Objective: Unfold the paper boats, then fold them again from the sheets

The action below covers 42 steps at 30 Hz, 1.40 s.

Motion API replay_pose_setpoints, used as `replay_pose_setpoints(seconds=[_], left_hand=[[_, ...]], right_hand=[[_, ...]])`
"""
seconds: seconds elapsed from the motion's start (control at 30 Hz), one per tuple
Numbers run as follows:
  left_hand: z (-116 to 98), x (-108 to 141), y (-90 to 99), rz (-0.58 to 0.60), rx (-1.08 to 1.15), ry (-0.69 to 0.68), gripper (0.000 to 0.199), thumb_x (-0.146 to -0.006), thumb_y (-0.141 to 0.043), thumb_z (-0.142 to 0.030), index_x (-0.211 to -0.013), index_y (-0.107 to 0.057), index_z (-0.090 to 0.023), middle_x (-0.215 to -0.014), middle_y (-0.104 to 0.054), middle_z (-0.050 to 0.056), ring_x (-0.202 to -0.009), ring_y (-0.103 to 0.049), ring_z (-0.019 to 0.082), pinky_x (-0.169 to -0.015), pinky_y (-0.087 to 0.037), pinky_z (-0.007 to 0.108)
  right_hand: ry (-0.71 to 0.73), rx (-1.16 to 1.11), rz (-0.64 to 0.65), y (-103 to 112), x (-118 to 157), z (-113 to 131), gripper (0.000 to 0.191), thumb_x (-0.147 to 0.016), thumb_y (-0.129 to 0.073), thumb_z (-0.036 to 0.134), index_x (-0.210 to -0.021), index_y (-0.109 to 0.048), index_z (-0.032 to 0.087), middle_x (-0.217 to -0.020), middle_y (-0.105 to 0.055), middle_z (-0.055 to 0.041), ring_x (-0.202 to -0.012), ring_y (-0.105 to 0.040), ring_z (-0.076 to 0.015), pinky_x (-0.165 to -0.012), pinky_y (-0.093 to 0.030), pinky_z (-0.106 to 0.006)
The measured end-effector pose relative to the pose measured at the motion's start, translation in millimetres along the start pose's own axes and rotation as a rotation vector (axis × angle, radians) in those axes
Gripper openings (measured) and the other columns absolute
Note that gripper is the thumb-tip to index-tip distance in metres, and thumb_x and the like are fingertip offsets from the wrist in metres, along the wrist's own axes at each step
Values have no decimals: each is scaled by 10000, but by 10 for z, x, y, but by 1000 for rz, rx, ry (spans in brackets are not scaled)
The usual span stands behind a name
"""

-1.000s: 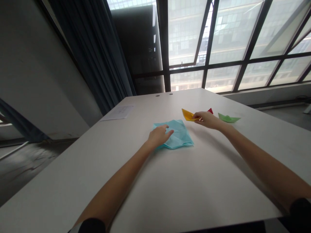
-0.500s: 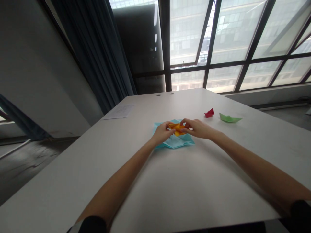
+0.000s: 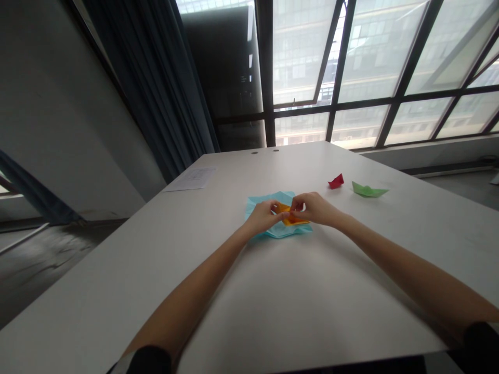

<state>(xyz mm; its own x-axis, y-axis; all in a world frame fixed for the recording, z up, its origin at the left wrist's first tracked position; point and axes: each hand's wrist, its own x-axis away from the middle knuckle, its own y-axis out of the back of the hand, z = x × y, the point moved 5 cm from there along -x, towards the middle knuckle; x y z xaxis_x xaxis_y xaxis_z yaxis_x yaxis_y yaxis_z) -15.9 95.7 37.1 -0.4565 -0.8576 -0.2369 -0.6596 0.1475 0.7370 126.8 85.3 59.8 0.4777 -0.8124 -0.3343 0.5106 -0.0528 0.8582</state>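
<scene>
An orange folded paper (image 3: 295, 221) is held between my two hands, over a creased light-blue sheet (image 3: 276, 230) on the white table. My left hand (image 3: 265, 216) pinches its left side, thumb reaching toward the middle. At its upper right, my right hand (image 3: 314, 208) grips it with thumb and bent fingers. Part of the orange paper is hidden behind the fingers.
Beyond my right hand lie a small red folded paper (image 3: 336, 181) and a green paper boat (image 3: 368, 190). A printed white sheet (image 3: 191, 179) rests near the left edge of the white table (image 3: 230, 291). Windows and a dark curtain stand behind.
The orange paper has tilted and shifted slightly right and toward me. Both hands have changed their hold a little, the left thumb now further right. The other papers lie where they were.
</scene>
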Motion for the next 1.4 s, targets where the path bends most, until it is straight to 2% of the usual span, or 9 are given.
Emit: replay_pose_setpoints(seconds=[0.2, 0.33, 0.43, 0.53, 0.67, 0.8, 0.97, 1.13, 1.4], left_hand=[[25, -5, 1, 42, 5, -11, 368, -726, -564, -473, -886, -638, -151, -836, -667, 51, -666, -588, 142, -606, -452, 233], [51, -4, -18, 103, 33, -10, 336, -727, -569, -419, -914, -636, -149, -836, -664, 40, -687, -588, 150, -620, -460, 237], [14, 13, -38, 170, 87, -47, 309, -712, -580, -302, -978, -613, -151, -921, -656, 36, -756, -595, 162, -681, -470, 248], [-49, 33, -21, 164, 67, -80, 331, -678, -591, -231, -1000, -603, -153, -956, -646, 35, -843, -586, 188, -756, -458, 266], [-82, 50, -34, 174, 85, -33, 304, -709, -580, -371, -906, -627, -145, -835, -643, 23, -771, -586, 183, -677, -463, 255], [-14, 31, -73, 150, 195, 109, 455, -800, -405, -527, -861, -632, -138, -732, -627, 28, -667, -581, 150, -548, -454, 214], [129, -16, -63, 33, 240, 283, 454, -840, -343, -491, -857, -609, -124, -758, -627, 59, -636, -591, 155, -450, -452, 209], [178, -36, -43, -23, 228, 322, 399, -852, -352, -444, -808, -593, -129, -718, -621, 46, -582, -582, 132, -402, -431, 180], [146, -33, -84, 20, 261, 324, 377, -852, -359, -426, -782, -578, -128, -685, -615, 43, -506, -562, 109, -387, -412, 172]], right_hand=[[-114, -380, 12, 21, -18, -137, 124, -726, -565, 287, -710, -599, 170, -689, -652, -11, -600, -610, -132, -570, -484, -248], [-177, -583, -79, 68, -34, -242, 166, -762, -563, 327, -774, -522, 167, -759, -654, -34, -591, -630, -128, -558, -518, -258], [-222, -691, -169, 93, -37, -286, 205, -783, -552, 365, -794, -476, 175, -781, -642, -38, -597, -640, -130, -558, -532, -263], [-233, -719, -163, 62, -37, -262, 217, -796, -537, 382, -795, -459, 179, -789, -637, -39, -606, -641, -135, -562, -539, -274], [-152, -667, -123, 19, -36, -150, 225, -795, -534, 399, -789, -468, 184, -760, -615, -24, -652, -638, -147, -612, -551, -309], [-79, -635, -126, 38, -19, -42, 224, -796, -517, 406, -836, -478, 190, -835, -591, -24, -675, -626, -140, -655, -551, -331], [45, -382, -132, 89, 27, 82, 394, -685, -635, 380, -984, -438, 216, -995, -529, -45, -669, -591, -132, -583, -520, -301], [161, 56, 9, -70, 41, 123, 243, -677, -659, 276, -859, -517, 198, -833, -559, -29, -662, -548, -141, -602, -444, -263], [181, 342, 89, -203, 32, 98, 17, -770, -580, 203, -771, -585, 187, -760, -618, -47, -715, -575, -167, -585, -391, -240]])
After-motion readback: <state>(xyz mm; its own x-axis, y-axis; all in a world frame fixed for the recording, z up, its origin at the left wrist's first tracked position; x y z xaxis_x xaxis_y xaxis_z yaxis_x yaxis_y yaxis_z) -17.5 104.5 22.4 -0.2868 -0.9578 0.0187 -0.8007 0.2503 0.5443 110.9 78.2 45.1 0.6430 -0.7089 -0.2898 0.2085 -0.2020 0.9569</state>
